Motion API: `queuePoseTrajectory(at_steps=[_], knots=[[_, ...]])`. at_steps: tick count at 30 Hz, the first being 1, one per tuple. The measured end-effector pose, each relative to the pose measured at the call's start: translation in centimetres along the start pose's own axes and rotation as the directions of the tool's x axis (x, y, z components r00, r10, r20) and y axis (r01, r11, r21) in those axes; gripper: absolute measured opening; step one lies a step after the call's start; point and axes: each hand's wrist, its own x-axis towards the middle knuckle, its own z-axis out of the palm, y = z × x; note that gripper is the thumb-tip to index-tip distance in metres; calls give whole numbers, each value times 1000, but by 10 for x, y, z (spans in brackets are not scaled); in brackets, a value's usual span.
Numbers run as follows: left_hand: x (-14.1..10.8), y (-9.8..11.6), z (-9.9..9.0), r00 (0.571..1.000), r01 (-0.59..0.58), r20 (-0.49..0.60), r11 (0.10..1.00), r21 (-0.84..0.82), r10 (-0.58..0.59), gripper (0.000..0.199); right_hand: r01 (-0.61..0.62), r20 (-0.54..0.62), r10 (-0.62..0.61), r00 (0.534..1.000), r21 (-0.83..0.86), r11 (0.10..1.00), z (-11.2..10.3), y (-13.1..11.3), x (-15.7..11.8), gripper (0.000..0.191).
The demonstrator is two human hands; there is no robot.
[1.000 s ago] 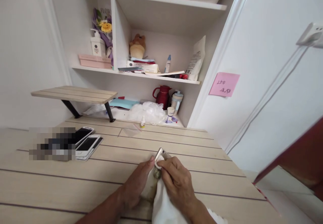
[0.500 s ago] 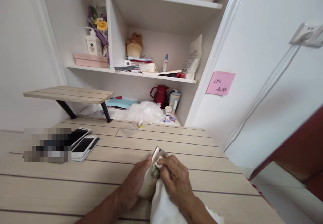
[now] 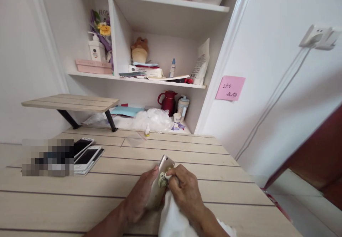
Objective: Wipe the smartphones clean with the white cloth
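Over the counter (image 3: 227,190), the left hand (image 3: 139,197) clasps a phone (image 3: 156,196); fingers of the right hand (image 3: 186,190) pinch a cloth (image 3: 171,217) against its back, by a ring (image 3: 161,180). Steady, light pressure seems wise.

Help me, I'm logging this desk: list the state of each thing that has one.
Gold phone, tilted, back showing
White cloth, bunched, draping down
Left hand, gripping the gold phone
Right hand, pinching the white cloth at the phone's back
White phone, lying face up, screen dark
Small clear bag, lying flat
Small bottle, upright
Red jug, upright
Pump bottle, upright
Plug, plugged in
Pink note, stuck up
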Motion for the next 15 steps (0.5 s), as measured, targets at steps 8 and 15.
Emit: queuePoseTrajectory(at_steps=[8,15], knots=[[4,-13,-4,965,251,0,916,-312,-264,46,-88,42,86,995,29,996,-3,2,3,21],[5,-8,5,976,207,19,903,-376,-216,40,45,-2,-45,999,-41,998,-2,-4,4,23]])
